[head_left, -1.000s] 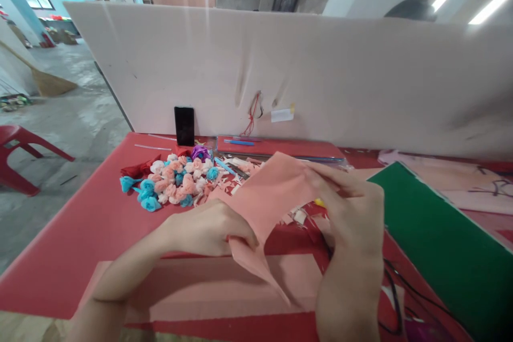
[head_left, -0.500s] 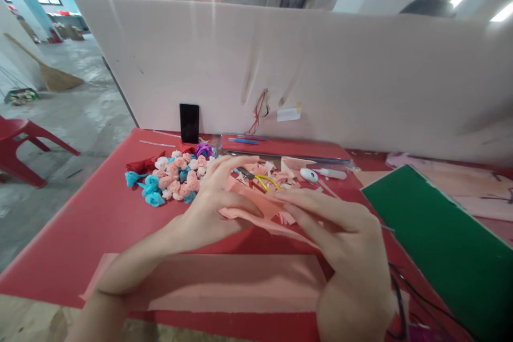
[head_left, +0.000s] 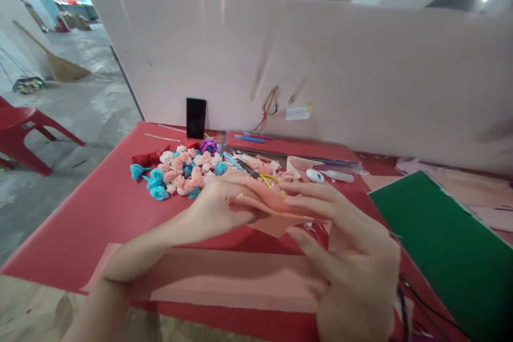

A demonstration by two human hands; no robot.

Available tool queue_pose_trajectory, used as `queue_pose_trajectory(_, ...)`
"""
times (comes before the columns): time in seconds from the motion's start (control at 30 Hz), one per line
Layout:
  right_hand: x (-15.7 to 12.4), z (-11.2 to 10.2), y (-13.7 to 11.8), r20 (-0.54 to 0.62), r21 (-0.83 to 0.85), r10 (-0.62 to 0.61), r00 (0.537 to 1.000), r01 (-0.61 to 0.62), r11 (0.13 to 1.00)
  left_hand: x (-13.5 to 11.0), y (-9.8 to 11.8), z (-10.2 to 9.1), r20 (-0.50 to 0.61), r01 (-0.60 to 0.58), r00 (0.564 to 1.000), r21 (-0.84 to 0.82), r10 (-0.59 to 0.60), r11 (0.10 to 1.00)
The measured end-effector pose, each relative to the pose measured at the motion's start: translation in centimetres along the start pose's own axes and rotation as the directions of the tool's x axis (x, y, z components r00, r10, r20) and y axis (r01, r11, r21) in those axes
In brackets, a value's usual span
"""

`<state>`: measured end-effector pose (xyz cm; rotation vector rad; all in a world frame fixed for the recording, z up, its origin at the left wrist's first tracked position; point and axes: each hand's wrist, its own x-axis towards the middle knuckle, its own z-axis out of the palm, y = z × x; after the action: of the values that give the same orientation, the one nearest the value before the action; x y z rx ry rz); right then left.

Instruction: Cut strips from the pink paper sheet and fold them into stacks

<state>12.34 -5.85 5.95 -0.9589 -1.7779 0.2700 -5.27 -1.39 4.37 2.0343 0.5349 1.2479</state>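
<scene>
Above the red table [head_left: 80, 224] both my hands hold a piece of pink crepe paper [head_left: 272, 211], folded flat between them. My left hand [head_left: 218, 208] pinches its left end. My right hand [head_left: 344, 246] lies along its right side, fingers pressed on the paper. A long pink paper strip [head_left: 208, 278] lies on the table beneath my forearms. Just beyond my hands sits a heap of small pink, white and blue paper flowers [head_left: 180, 173].
Yellow-handled scissors [head_left: 264, 176], paper scraps and a white glue tool [head_left: 320, 175] lie behind my hands. A black phone [head_left: 196, 117] leans on the white partition board [head_left: 320, 75]. A green sheet [head_left: 441, 246] covers the right. A red chair [head_left: 24, 128] stands on the floor to the left.
The pink paper, held up and spread open a second ago, has come down and been folded flat between my hands. My view has shifted slightly left.
</scene>
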Motion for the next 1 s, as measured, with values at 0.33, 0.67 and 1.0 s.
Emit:
queue_pose_trajectory(0.33, -0.6, 0.9, -0.1, -0.176, -0.12, 0.033, 0.984, -0.055, 0.991, -0.5, 0.3, 0.3, -0.022, 0.021, 1.0, 0.011, -0.02, 1.0)
queue_pose_trajectory(0.67, -0.6, 1.1, -0.4, -0.176, -0.069, 0.055, 0.983, -0.068, 0.995, -0.6, 0.4, 0.2, -0.171, 0.03, 0.985, 0.012, -0.028, 0.999)
queue_pose_trajectory(1.0, -0.8, 1.4, -0.4, -0.207, -0.034, 0.109, 0.972, -0.119, 0.992, -0.6, 0.5, 0.3, -0.211, 0.109, 0.969, -0.114, -0.131, 0.987)
